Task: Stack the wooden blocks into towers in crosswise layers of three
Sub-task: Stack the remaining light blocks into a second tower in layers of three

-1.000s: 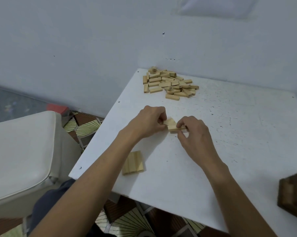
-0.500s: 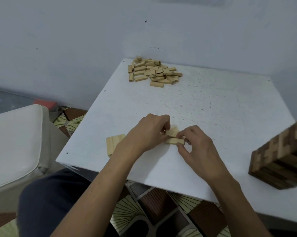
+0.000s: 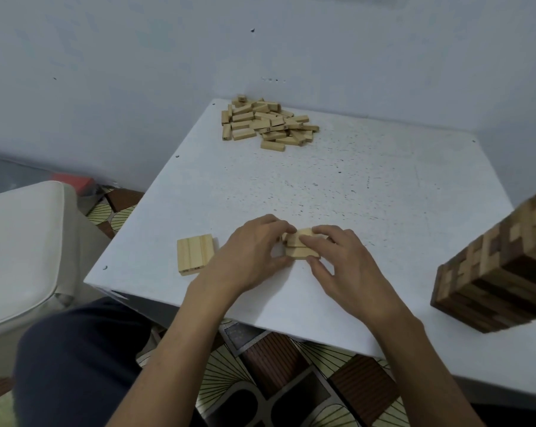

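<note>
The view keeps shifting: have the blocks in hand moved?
Yes. The blocks came toward the table's near edge: earlier beyond the flat layer, now level with it, farther from the pile.

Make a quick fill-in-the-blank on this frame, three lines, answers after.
1. The left hand and right hand pinch the small stack; the flat layer beside the left hand holds ____ blocks side by side.
2. The loose pile sits at the table's far ____ corner.
3. The dark tower stands at the picture's ____ edge.
Answers: three; left; right
</note>
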Tool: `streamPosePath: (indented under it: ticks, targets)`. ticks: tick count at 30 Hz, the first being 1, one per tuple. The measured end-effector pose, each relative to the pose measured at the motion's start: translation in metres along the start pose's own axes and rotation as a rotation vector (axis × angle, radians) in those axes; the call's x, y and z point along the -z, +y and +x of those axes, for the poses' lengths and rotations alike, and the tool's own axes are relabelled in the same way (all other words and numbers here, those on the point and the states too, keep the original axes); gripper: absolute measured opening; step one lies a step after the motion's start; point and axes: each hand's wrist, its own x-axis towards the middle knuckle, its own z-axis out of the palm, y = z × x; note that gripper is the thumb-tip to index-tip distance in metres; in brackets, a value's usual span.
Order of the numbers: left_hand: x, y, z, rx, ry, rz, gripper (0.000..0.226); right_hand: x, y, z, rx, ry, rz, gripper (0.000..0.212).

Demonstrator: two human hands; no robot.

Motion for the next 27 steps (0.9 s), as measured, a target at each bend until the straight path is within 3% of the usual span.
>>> streamPosePath:
  ticks: [7,21,27]
  targets:
    - [-0.0028,-0.0026,0.0003,-0.008,0.041,-0.042,0.036,-0.0024,0.0006,0.0,0.054,0.029,-0.017,0.029]
    - [-0.0094,-0.0069,-0.0012,-0.072,-0.024,0.071,0.05,-0.0074,-0.0064,-0.0022,0.128,0.059,-0.055,0.042]
    - [-0.0079,-0.008,-0.0064,-0.011,0.053,0.165,0.057,-0.0043,-0.0054,-0.002,0.061,0.076,-0.124,0.04]
